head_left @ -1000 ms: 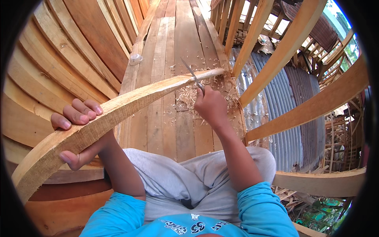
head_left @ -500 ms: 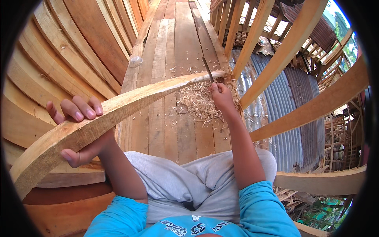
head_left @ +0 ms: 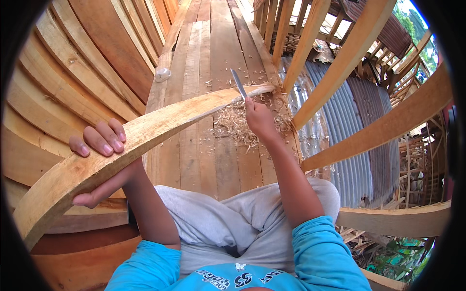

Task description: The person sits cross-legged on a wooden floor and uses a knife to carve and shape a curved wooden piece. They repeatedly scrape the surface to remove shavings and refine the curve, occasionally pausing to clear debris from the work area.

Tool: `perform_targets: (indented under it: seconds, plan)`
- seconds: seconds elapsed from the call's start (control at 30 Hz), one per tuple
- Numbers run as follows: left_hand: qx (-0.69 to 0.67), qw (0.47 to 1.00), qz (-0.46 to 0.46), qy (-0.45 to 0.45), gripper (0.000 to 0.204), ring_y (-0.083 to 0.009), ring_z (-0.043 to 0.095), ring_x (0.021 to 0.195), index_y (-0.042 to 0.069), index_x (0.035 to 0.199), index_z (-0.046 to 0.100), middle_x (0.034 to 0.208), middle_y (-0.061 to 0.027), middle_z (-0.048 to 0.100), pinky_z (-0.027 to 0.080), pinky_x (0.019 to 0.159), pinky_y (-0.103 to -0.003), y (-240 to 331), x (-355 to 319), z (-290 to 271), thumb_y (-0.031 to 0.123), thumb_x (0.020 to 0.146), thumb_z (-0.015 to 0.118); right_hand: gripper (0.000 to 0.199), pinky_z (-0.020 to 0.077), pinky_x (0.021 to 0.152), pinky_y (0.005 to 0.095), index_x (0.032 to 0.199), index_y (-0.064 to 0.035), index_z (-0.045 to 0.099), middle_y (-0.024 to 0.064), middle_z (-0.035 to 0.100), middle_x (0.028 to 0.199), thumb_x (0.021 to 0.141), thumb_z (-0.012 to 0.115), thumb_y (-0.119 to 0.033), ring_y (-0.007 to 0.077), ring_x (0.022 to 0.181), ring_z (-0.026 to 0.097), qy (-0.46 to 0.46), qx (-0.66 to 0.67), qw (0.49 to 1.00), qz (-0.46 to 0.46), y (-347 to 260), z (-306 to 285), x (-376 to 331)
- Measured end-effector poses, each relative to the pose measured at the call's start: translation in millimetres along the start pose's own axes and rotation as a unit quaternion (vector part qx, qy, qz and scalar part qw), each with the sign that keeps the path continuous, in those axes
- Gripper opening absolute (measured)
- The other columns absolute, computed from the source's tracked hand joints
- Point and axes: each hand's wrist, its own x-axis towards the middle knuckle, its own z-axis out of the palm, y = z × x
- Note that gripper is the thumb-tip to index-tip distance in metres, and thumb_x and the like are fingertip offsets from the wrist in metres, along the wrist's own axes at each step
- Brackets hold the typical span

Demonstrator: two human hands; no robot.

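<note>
A long curved timber runs from the lower left up to the right, its thin far end near the plank floor's right edge. My left hand grips its thick part, fingers over the top face and thumb along the near side. My right hand is closed round the handle of a large knife; the handle is mostly hidden in the fist. The blade points up and away, lying across the timber close to its pale, shaved end. Curled wood shavings are heaped on the planks below the blade.
Curved planking rises on the left. Upright wooden ribs line the right, with corrugated metal sheets beyond them. A small clear plastic container sits on the plank floor ahead. My crossed legs are close below the timber.
My right hand and the knife have moved left along the timber, away from its tip. The timber has barely shifted, and my left fingers have settled more closely onto it.
</note>
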Motion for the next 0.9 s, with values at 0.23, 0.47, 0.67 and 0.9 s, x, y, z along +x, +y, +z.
perform_targets:
  seconds: [0.23, 0.47, 0.67, 0.9]
  plan:
    - [-0.004, 1.000, -0.004, -0.001, 0.092, -0.0137, 0.051, 0.058, 0.015, 0.092, 0.048, 0.068, -0.0011, 0.051, 0.041, 0.059, -0.028, -1, 1, -6, 0.100, 0.058, 0.049, 0.059, 0.0442, 0.068, 0.0497, 0.076, 0.0047, 0.062, 0.0224, 0.063, 0.072, 0.102, 0.043, -0.045, 0.0367, 0.068, 0.061, -0.050, -0.005, 0.999, 0.002, -8, -15, -6]
    - [0.010, 0.999, -0.004, 0.049, 0.093, -0.0127, 0.048, 0.057, 0.015, 0.090, 0.045, 0.067, -0.0004, 0.047, 0.039, 0.058, -0.028, -1, -1, -11, 0.102, 0.056, 0.047, 0.056, 0.0462, 0.076, 0.0509, 0.080, 0.0047, 0.062, 0.0261, 0.065, 0.079, 0.103, 0.038, -0.040, 0.0424, 0.079, 0.063, -0.052, -0.002, 0.999, 0.010, -21, -14, -14]
    - [0.031, 0.998, -0.003, 0.061, 0.093, -0.0126, 0.047, 0.057, 0.015, 0.088, 0.044, 0.067, -0.0002, 0.047, 0.039, 0.059, -0.028, 2, -2, -7, 0.102, 0.056, 0.044, 0.054, 0.0470, 0.078, 0.0520, 0.084, 0.0045, 0.063, 0.0268, 0.066, 0.081, 0.104, 0.034, -0.036, 0.0438, 0.081, 0.064, -0.068, 0.015, 0.997, -0.029, -22, -1, -17]
    - [0.034, 0.997, -0.002, 0.068, 0.092, -0.0130, 0.047, 0.057, 0.015, 0.087, 0.044, 0.066, 0.0000, 0.046, 0.039, 0.059, -0.028, 4, -2, -11, 0.102, 0.057, 0.043, 0.054, 0.0470, 0.073, 0.0501, 0.083, 0.0039, 0.064, 0.0208, 0.064, 0.072, 0.104, 0.034, -0.035, 0.0369, 0.071, 0.063, -0.117, 0.066, 0.990, -0.050, -48, 4, -40]
